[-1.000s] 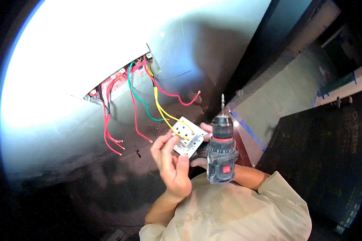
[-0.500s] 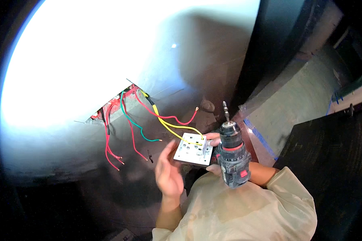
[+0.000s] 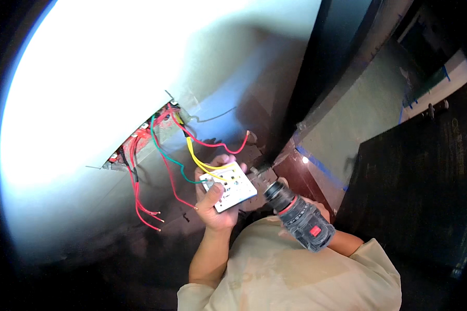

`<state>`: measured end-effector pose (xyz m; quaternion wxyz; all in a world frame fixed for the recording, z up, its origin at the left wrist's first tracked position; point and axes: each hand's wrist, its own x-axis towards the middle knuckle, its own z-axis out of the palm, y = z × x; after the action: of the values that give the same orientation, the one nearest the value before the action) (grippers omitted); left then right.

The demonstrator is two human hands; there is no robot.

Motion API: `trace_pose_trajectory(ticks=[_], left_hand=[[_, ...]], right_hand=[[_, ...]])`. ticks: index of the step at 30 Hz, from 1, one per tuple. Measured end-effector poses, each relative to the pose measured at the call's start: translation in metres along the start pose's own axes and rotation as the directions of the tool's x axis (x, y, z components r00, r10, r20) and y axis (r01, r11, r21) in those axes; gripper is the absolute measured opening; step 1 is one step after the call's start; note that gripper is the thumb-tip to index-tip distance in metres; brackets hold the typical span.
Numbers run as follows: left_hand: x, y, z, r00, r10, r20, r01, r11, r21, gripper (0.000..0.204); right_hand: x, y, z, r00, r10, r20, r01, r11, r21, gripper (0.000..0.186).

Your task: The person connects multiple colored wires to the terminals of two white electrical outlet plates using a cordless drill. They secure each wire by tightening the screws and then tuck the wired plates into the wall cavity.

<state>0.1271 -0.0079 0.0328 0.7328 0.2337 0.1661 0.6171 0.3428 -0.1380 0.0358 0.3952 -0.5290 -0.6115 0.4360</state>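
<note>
My left hand (image 3: 213, 210) is closed round a white socket plate (image 3: 239, 191), thumb on its back face and fingers behind it. Two yellow wires (image 3: 193, 153) run from the wall box into the terminals on that face. A green wire (image 3: 179, 165) reaches the plate beside my thumb; whether its end is inserted I cannot tell. To the right, my right hand (image 3: 321, 208) grips a dark cordless drill (image 3: 302, 220), partly hidden behind it. The drill's bit points up and left, close to the plate's right corner.
A long wall box (image 3: 140, 136) opens in the brightly lit wall. Several loose red wires (image 3: 139, 199) with bare ends hang from it. A dark upright panel (image 3: 321, 67) stands at right of the wall, and a dark board (image 3: 415, 181) lies farther right.
The plate has passed from my right hand into my left, moving left and tilting. The drill has swung from upright to leaning left, and the green wire's end now meets the plate.
</note>
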Motion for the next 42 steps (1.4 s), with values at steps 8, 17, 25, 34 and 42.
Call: trace_pose_trajectory(ticks=[8, 17, 25, 34, 42], left_hand=[[0.012, -0.01, 0.001, 0.999, 0.045, 0.005, -0.045, 0.997, -0.065, 0.029], [0.018, -0.012, -0.001, 0.993, 0.086, 0.081, -0.086, 0.996, -0.004, 0.032], [0.016, 0.0, 0.014, 0.985, 0.159, 0.06, -0.17, 0.947, 0.273, 0.026], [0.018, 0.012, 0.012, 0.971, 0.136, 0.199, -0.179, 0.959, 0.219, 0.029], [0.012, 0.02, 0.017, 0.973, 0.141, 0.184, -0.187, 0.947, 0.262, 0.031]], right_hand=[[0.001, -0.006, 0.005, 0.973, -0.231, 0.009, 0.227, 0.96, 0.165, 0.081], [0.003, 0.0, 0.003, 0.982, -0.187, -0.007, 0.184, 0.962, 0.203, 0.082], [0.012, 0.001, 0.004, 0.971, -0.239, -0.001, 0.234, 0.95, 0.208, 0.083], [0.013, 0.011, 0.006, 0.943, -0.331, 0.03, 0.318, 0.924, 0.213, 0.091], [0.015, 0.013, 0.001, 0.931, -0.35, 0.103, 0.328, 0.927, 0.185, 0.096]])
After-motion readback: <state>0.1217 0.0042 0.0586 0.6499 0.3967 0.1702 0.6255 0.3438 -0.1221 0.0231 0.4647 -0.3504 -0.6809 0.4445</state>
